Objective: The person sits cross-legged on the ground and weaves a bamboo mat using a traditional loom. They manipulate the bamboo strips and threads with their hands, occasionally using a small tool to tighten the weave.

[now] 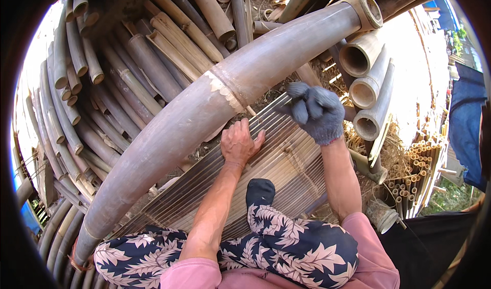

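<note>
A thick grey-brown bamboo pole (192,107) lies diagonally in front of me, with a pale, scraped jagged patch beside its joint ring. Just below that joint, my bare left hand (240,141) bends its fingers over the far edge of a slatted bamboo platform (286,169); the fingertips are hidden and the thumb stands apart. To its right, my right hand (318,112), in a grey knit glove, is closed in a fist above the slats. Something dark juts from its left side, too blurred to name. A small light stick (251,111) pokes out near the left fingers.
Cut bamboo poles (153,66) are piled at the far left. Several open-ended bamboo tubes (364,92) lie at right, above a bundle of thin bamboo canes (409,179). A metal can (382,215) lies near my right elbow. My dark-socked foot (260,192) rests on the slats.
</note>
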The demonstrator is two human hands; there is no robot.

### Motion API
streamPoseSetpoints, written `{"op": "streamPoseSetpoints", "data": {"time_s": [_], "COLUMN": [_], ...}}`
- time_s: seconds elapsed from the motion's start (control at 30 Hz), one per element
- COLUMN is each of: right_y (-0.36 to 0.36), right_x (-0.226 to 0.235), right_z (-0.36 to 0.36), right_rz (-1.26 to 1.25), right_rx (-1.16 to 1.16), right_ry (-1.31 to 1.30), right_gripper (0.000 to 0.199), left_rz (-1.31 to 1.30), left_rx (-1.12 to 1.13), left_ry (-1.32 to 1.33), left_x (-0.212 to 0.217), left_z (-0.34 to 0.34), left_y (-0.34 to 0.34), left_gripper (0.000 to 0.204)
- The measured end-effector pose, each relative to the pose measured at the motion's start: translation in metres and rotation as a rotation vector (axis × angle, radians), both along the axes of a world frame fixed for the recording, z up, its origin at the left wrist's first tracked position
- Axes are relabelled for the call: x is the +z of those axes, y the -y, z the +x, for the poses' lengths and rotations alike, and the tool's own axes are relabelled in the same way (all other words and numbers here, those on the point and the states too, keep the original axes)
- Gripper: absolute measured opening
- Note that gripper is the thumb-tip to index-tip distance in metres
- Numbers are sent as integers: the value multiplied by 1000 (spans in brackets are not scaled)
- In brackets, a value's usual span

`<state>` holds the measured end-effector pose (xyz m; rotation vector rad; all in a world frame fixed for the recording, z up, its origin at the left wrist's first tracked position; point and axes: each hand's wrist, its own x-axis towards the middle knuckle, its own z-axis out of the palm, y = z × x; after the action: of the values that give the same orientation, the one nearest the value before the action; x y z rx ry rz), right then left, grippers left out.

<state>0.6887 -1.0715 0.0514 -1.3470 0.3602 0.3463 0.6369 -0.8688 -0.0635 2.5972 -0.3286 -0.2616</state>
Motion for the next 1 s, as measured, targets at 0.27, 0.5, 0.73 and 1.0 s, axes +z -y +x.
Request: {"op": "streamPoseSetpoints", "data": {"time_s": [0.27,0.5,0.73,1.0], "right_y": [-39,22,38,40], "right_x": [-19,-56,-76,-63], "right_z": [-43,-67,-74,-66], "right_rz": [-976,-925,-882,-890], "right_rx": [958,859,629,645], "right_ry": [-114,4,-31,-117], "right_gripper": [46,33,45,48], "left_rz": [-12,-36,-195,-286], "left_rx": [-13,-18,54,-44], "left_ry": [180,157,127,175], "left_x": [-13,-7,-1,-3], "left_z": [0,-1,2,21], "left_y": [-1,0,0,10], "left_gripper": [45,54,53,13]}}
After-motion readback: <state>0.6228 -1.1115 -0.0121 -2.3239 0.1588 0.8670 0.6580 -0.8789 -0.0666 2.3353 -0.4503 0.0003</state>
